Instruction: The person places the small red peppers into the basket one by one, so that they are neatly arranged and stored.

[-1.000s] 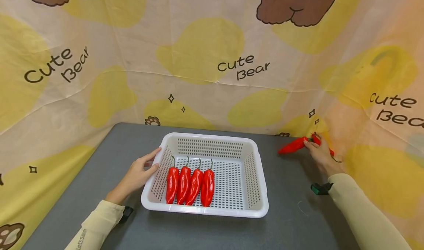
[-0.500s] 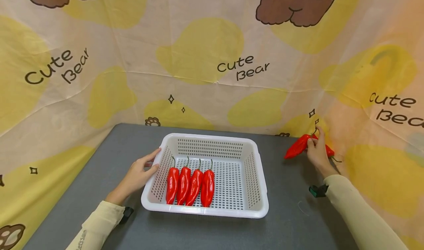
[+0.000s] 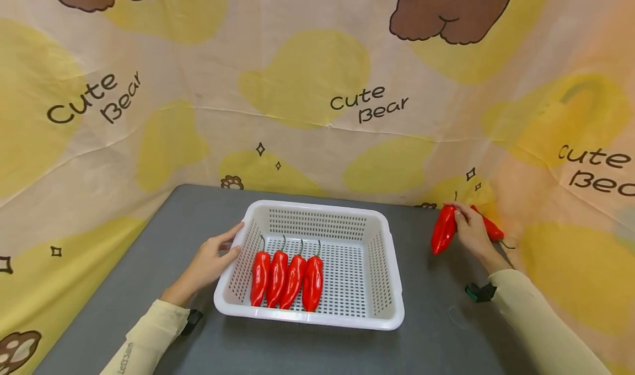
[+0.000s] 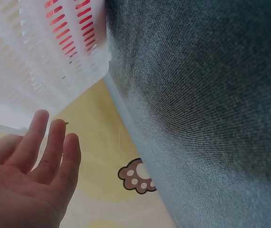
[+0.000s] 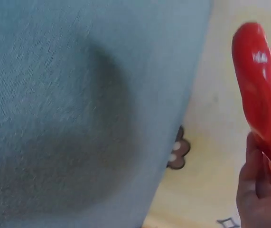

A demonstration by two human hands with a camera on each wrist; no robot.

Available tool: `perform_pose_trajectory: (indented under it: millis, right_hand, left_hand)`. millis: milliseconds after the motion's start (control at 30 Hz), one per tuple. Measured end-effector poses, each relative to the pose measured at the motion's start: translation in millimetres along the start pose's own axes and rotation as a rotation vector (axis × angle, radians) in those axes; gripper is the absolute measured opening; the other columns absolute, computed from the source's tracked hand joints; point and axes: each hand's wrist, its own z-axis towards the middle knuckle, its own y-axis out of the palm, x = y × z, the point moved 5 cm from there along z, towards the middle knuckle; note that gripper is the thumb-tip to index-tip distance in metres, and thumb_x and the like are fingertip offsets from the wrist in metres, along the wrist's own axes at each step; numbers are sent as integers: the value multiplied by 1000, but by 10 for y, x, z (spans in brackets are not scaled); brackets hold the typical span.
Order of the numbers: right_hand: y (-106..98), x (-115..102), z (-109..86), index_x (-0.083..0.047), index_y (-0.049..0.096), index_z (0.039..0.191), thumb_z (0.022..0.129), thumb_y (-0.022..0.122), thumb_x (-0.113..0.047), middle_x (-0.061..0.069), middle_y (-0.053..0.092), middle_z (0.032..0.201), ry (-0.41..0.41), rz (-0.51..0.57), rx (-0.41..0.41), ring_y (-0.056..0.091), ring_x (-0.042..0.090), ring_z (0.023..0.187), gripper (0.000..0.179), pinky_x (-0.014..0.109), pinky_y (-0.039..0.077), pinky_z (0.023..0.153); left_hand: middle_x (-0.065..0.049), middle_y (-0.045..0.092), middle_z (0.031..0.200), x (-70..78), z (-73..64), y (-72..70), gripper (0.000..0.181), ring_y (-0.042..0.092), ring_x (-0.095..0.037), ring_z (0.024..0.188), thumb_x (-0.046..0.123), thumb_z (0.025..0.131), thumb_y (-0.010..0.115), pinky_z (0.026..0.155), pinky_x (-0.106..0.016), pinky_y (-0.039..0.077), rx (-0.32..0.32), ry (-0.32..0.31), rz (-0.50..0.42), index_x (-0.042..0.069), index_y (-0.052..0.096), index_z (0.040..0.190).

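Observation:
A white perforated basket [image 3: 389, 264] stands on the table, with several glossy red chili peppers [image 3: 294, 281] lying side by side in its left half, green stems pointing away. At its left rim rests my left hand [image 3: 208, 262], fingers and thumb touching the edge; in the left wrist view the visible fingers of the left hand [image 4: 35, 173] are nearly straight. My right hand [image 3: 473, 231] pinches another red chili pepper [image 3: 444, 230] near its stem end, the tip hanging down. In the right wrist view this chili pepper [image 5: 258, 85] stands out from the fingers.
Just behind my right hand, one more red chili pepper [image 3: 491, 229] lies at the table's back right corner, partly hidden by the hand. A printed cloth [image 3: 297, 77] hangs behind and along both sides of the grey table [image 3: 307, 355].
The right hand's chili pepper has swung from lying nearly sideways to hanging tip down, and the right hand has turned. My left hand stays at the basket rim. The head view has shifted slightly.

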Motion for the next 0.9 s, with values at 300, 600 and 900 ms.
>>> perform_pose_trajectory:
  millis: [300,600,900]
  right_hand:
    - [135,-248,8,10,50,136,106,50,-16,-24,59,104,-65,155,-93,60,-9,87,40,11,54,73]
    - [254,-571,-49,8,52,135,101,58,-8,5,63,113,-122,171,-150,60,-2,90,38,13,53,78]
    - [378,-764,-70,6,51,136,101,56,-8,11,62,116,-141,202,-195,62,0,94,38,16,55,81]
  left_hand:
    - [-31,62,132,26,14,-23,56,68,-44,102,12,98,59,62,-34,63,9,7,-2,6,45,152]
    - [-30,60,136,-8,-13,-2,56,68,-44,103,11,98,59,63,-33,63,13,-4,-19,6,45,152]
    - [-31,60,135,-10,-7,-9,57,69,-42,101,12,99,59,61,-33,63,-1,-8,-44,7,43,153]
